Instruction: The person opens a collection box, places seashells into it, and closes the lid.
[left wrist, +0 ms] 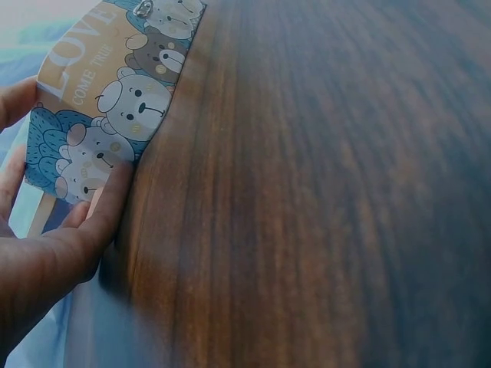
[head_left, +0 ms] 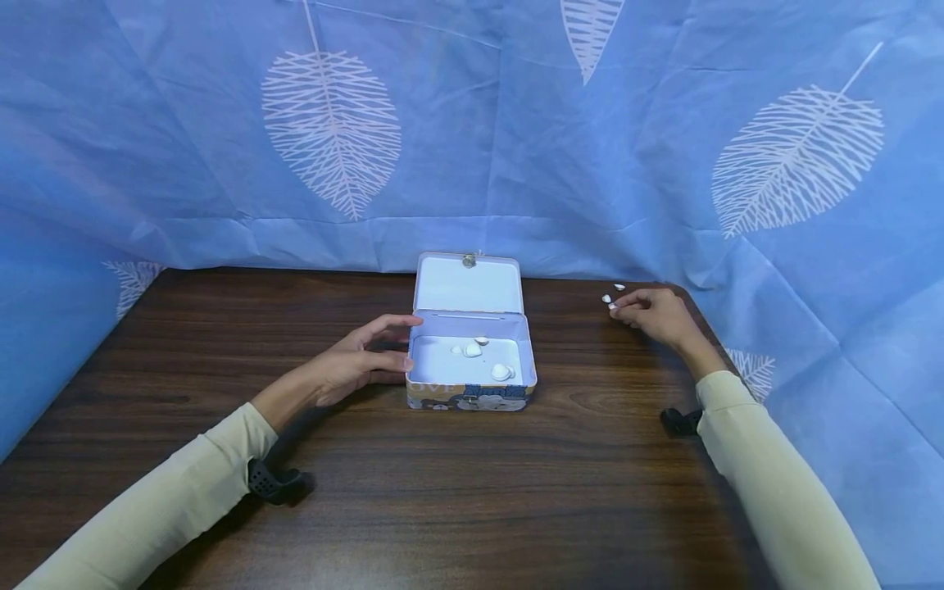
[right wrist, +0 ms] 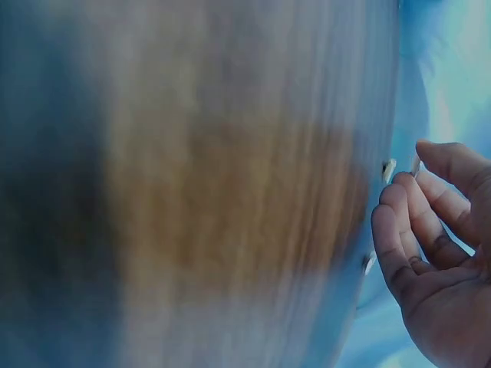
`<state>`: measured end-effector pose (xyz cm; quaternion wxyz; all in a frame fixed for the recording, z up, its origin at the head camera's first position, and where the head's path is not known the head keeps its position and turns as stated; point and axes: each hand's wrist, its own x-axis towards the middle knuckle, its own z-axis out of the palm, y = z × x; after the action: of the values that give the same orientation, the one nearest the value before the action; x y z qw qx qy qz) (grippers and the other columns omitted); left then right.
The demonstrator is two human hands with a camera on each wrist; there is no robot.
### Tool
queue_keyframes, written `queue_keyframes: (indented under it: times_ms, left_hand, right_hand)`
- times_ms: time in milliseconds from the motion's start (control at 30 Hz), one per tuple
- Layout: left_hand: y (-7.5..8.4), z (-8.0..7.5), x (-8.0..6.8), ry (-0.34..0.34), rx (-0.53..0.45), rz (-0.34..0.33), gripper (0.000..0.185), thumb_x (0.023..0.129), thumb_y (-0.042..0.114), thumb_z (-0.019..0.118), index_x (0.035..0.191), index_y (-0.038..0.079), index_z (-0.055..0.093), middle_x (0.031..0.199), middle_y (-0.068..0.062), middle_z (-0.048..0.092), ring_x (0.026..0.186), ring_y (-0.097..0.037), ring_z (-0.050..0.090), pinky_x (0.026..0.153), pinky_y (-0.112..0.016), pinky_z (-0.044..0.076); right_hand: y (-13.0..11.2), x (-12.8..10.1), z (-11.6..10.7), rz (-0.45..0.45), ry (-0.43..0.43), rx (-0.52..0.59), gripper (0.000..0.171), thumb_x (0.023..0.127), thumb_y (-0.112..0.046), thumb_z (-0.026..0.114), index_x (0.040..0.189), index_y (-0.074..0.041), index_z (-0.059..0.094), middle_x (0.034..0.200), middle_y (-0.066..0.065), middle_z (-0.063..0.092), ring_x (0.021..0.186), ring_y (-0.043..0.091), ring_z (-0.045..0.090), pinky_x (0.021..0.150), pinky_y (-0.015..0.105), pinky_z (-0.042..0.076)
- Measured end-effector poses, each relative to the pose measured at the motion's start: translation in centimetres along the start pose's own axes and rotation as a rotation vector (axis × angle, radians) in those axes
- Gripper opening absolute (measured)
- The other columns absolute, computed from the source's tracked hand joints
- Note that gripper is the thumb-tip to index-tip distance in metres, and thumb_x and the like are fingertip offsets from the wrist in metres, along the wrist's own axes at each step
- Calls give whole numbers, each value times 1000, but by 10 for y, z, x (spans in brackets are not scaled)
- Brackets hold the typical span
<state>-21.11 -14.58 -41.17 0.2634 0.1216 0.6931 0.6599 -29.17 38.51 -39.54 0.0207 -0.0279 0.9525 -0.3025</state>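
Mid-frame, the open tin box (head_left: 472, 399) is lying lengthwise left to right, its bear-printed front facing the bottom of the frame. The left hand (head_left: 350, 365), fingers apart, is resting against its left end; the right hand (head_left: 661, 316), at centre right, is pinching a small white shell (head_left: 612, 306), two loose shells (head_left: 606, 299) lying nearby. Rounded shells (head_left: 501, 372) are sitting inside. Leaf-printed blue cloth (head_left: 516, 147) is hanging behind the wood-grained surface (head_left: 472, 500).

Tin box (left wrist: 107, 96) txt — "LOVE", "COME TRUE"
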Motion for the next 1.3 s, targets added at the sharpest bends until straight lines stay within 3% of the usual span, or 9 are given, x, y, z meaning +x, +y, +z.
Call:
queue_keyframes:
  times_ms: [300, 567, 1000, 1300]
  left_hand:
    - [1, 0, -1, 2, 1, 1, 79, 102, 14, 80, 172, 23, 44, 180, -18, 28, 161, -46, 43, 123, -53, 55]
    - [1, 0, -1, 0, -5, 5, 79, 103, 13, 79, 173, 22, 44, 180, -18, 27, 162, -46, 42, 121, -50, 56]
    - [1, 0, 0, -9, -6, 12, 79, 104, 13, 79, 173, 21, 42, 180, -19, 26, 163, -46, 40, 123, -52, 55]
    - [-1, -1, 0, -8, 1, 12, 79, 104, 15, 80, 173, 24, 43, 180, -17, 26, 163, -45, 40, 125, -55, 54]
  right_hand:
    - [-21, -14, 9, -64, 42, -24, 44, 108, -39, 77, 132, -3, 82, 120, 20, 84, 94, 20, 75, 76, 27, 58]
    - [-48, -28, 12, -145, 69, -35, 40, 110, -39, 76, 133, -7, 82, 119, 17, 85, 107, 33, 80, 86, 33, 59]
    - [-93, -48, 14, -226, 77, -31, 35, 109, -37, 77, 130, -10, 83, 114, 12, 85, 100, 27, 78, 85, 37, 58]
    - [-123, -57, 24, -298, 36, 22, 31, 108, -35, 78, 129, -13, 84, 110, 7, 84, 97, 21, 76, 84, 31, 60]
